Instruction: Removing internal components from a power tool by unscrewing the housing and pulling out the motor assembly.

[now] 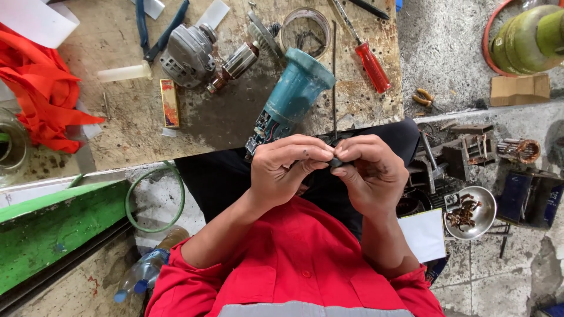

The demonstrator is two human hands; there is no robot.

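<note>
A: What are the hands doing?

B: At the middle of the frame the left hand [291,167] and right hand [371,173] meet fingertip to fingertip, both pinched shut on a small dark part [335,161]. Most of it is hidden by the fingers, so I cannot tell what it is.

A: And just past them?

B: Directly above the hands, a teal power tool housing [294,94] lies tilted on the worn wooden board [223,123], its open end with wiring toward the hands. Upper left of it sit a grey metal gear case [188,54] and a copper-wound armature [238,63].

A: Any containers?

B: A clear round tub [306,28] at top centre holds a few small dark pieces. At lower right, a metal bowl [470,212] on the floor holds rusty brown bits. A plastic bottle [144,271] lies at lower left; its contents are unclear.

A: Anything else?

B: A red-handled screwdriver [371,63] at upper right, orange cloth [41,88] at upper left, and a green gas cylinder [529,36] in the top right corner.
</note>
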